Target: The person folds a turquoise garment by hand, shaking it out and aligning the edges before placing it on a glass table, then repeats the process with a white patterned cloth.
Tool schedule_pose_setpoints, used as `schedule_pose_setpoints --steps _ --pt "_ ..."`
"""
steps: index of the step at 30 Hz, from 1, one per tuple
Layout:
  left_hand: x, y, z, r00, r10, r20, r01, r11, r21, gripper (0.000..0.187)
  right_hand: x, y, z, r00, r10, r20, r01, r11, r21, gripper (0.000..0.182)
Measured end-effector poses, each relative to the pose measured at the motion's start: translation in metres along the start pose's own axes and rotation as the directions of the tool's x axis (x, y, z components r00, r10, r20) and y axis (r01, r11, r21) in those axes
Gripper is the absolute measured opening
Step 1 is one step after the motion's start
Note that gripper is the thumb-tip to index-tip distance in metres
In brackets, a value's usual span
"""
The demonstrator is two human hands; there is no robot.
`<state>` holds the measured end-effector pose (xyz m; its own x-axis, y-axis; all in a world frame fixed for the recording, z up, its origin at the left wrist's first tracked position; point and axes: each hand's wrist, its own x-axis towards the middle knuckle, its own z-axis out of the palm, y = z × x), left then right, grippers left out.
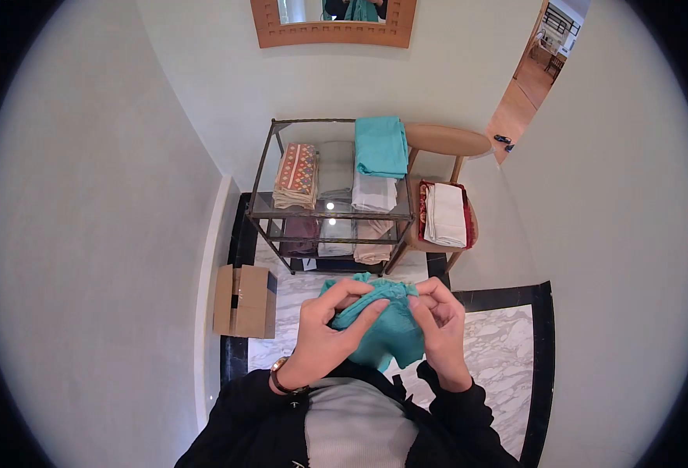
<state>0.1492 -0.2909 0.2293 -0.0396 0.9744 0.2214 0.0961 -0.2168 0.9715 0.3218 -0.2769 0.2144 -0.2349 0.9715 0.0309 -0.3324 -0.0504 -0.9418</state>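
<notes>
A bunched teal cloth (390, 331) hangs in front of my body, held up between both hands. My left hand (332, 331), with a watch at its wrist, pinches the gathered top edge on the left. On the right side, my right hand (440, 327) grips the same edge between thumb and fingers. The cloth's lower part drapes loosely below the hands, and its exact kind cannot be made out. Beyond it, a folded teal cloth (381, 147) lies on top of the glass shelf rack (316, 132).
Folded textiles, among them a patterned stack (295, 175), fill the rack. A wooden chair (447, 140) beside it bears a folded white cloth (445, 214). An open cardboard box (252, 303) sits on the floor at left. A framed mirror (336, 35) hangs above; walls flank both sides.
</notes>
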Motion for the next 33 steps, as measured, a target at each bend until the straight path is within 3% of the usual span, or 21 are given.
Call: schedule_pose_setpoints --steps 10,13,16,19,21,22,25,29,30,33 --pt "0.003 -0.008 -0.004 0.994 0.075 0.073 -0.084 0.988 0.131 0.016 -0.001 0.005 -0.011 0.987 -0.053 0.150 0.052 0.999 0.010 0.017" --pt "0.007 -0.008 -0.007 0.992 0.071 0.108 -0.085 0.988 0.126 0.016 0.001 0.003 -0.003 0.992 -0.081 0.101 0.100 0.975 -0.197 0.019" --pt "0.014 -0.007 -0.015 0.970 0.076 0.230 -0.089 0.995 0.050 0.017 0.004 0.001 -0.011 0.991 -0.073 0.110 0.101 0.957 -0.271 0.019" --pt "0.027 -0.003 -0.037 0.877 0.076 0.475 -0.098 0.995 0.021 0.021 0.006 -0.003 -0.023 0.989 -0.147 0.011 0.146 0.964 -0.224 0.015" --pt "0.034 -0.014 -0.055 0.745 0.093 0.660 -0.197 0.977 0.086 0.027 0.006 -0.016 -0.030 0.975 -0.215 -0.063 0.192 0.947 -0.256 0.016" --pt "0.035 -0.021 -0.060 0.665 0.039 0.746 -0.233 0.960 0.158 0.041 0.006 -0.022 -0.034 0.962 -0.255 -0.097 0.219 0.935 -0.280 0.016" --pt "0.014 -0.058 -0.066 0.504 -0.013 0.864 -0.288 0.940 0.182 0.044 0.013 -0.035 -0.056 0.887 -0.405 -0.223 0.347 0.902 -0.258 0.018" --pt "-0.022 -0.111 -0.073 0.355 -0.257 0.899 -0.145 0.935 0.324 0.059 0.022 -0.056 -0.076 0.796 -0.498 -0.343 0.467 0.867 -0.174 0.023" --pt "-0.024 -0.114 -0.076 0.329 -0.298 0.896 -0.277 0.877 0.394 0.059 0.022 -0.058 -0.082 0.775 -0.513 -0.369 0.480 0.858 -0.184 0.024" --pt "-0.042 -0.132 -0.097 0.448 -0.442 0.777 -0.384 0.690 0.614 0.055 0.024 -0.064 -0.101 0.715 -0.545 -0.437 0.510 0.835 -0.207 0.026"
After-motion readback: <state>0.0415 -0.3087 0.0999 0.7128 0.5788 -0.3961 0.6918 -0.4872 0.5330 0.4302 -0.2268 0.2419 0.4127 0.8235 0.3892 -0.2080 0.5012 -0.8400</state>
